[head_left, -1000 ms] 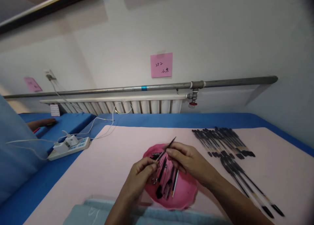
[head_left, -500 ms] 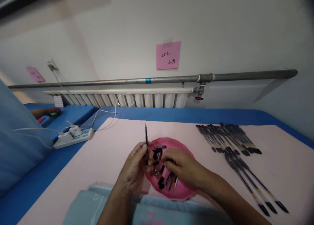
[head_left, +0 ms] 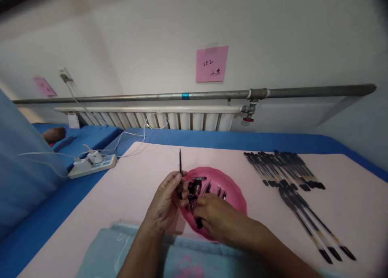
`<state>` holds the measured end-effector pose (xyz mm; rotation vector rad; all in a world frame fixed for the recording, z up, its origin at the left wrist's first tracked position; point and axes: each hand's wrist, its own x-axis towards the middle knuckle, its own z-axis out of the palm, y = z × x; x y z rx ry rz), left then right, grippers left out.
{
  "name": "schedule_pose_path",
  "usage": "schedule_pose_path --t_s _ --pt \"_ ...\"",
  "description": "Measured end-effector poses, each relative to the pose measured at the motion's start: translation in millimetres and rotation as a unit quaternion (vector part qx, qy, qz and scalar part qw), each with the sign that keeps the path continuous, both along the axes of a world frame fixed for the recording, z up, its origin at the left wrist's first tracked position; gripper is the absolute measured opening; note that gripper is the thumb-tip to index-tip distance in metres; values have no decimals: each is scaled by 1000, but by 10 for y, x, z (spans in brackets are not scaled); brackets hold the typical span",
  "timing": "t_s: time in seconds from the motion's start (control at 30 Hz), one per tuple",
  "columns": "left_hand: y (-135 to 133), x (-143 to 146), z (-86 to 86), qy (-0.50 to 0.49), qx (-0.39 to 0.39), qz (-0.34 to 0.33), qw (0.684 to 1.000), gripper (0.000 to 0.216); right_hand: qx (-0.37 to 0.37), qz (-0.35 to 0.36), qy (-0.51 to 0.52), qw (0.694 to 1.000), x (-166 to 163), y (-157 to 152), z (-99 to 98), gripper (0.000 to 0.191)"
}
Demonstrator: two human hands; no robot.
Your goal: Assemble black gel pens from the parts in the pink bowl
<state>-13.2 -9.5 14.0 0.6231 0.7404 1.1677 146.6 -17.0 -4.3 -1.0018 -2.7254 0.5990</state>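
Since half a sec ago the right hand (head_left: 216,221) has slid from the middle of the pink dish (head_left: 234,189) to its near side. The left hand (head_left: 166,199) hasn't shifted: it has the refill (head_left: 180,163) pinched between thumb & fingertips, upright, tip pointing up, just beside the dish's left rim.

Held that way the thin refill stays clear of the clutter and, I'd say, leaves the other hand free to rummage. The right hand lies palm down, fingers curled into the loose pen parts (head_left: 195,187) in the dish. Can't tell if it has actually gripped one, since the fingers hide it. The dish looks to be there to keep the small bits from rolling off.

Round about: pink mat (head_left: 136,181) under everything, a fanned row of pens (head_left: 283,169) well to the right, and a 2nd batch (head_left: 306,221) nearer the edge, both well apart from the hands. A light-blue cloth (head_left: 121,245) sits at the near edge under the forearms. On the left are a power strip (head_left: 97,165) w/ chargers and another person's hand (head_left: 54,134) on the next table. Nothing stands btw hands and dish.
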Motion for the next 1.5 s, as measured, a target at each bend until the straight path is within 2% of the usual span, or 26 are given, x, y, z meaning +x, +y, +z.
schedule_pose_path --t_s 0.13,0.33,0.53,0.63,0.7,0.73,0.8,0.9,0.97,1.0,1.07,1.17,1.4,1.5 --pt "-8 23 -14 15 -5 -1 1000 23 32 -21 -10 999 -22 -2 -90 16" --pt "-1 63 -44 35 5 -5 999 24 44 -12 -26 999 12 -19 -79 17" --pt "-9 82 -36 36 1 2 999 25 65 -19 -41 997 -13 -7 -163 14" --pt "-13 85 -17 44 0 6 999 26 19 -51 20 998 -3 13 -84 16" --pt "-17 87 -12 55 5 5 998 26 -32 -100 131 986 45 37 36 18" --pt "-20 88 -14 63 10 2 998 26 -51 -132 201 969 80 54 104 18" --pt "-34 98 -35 80 21 -14 996 26 -72 -211 334 916 159 95 226 18" --pt "-67 137 -103 109 17 -62 992 27 -98 -324 495 801 251 151 328 19" --pt "-89 174 -159 125 5 -88 988 27 -110 -358 566 735 276 171 340 22" --pt "-98 192 -184 130 -1 -95 987 27 -112 -362 589 714 278 175 338 24" --pt "-109 222 -223 135 -8 -101 986 28 -108 -361 614 694 267 172 331 26" --pt "-114 245 -239 139 -9 -104 985 30 -111 -355 616 695 237 145 345 26" --pt "-126 254 -173 163 -4 -99 982 30 -131 -338 572 736 197 80 389 26" --pt "-129 263 -152 170 -14 -104 980 31 -130 -337 574 735 193 89 374 27"
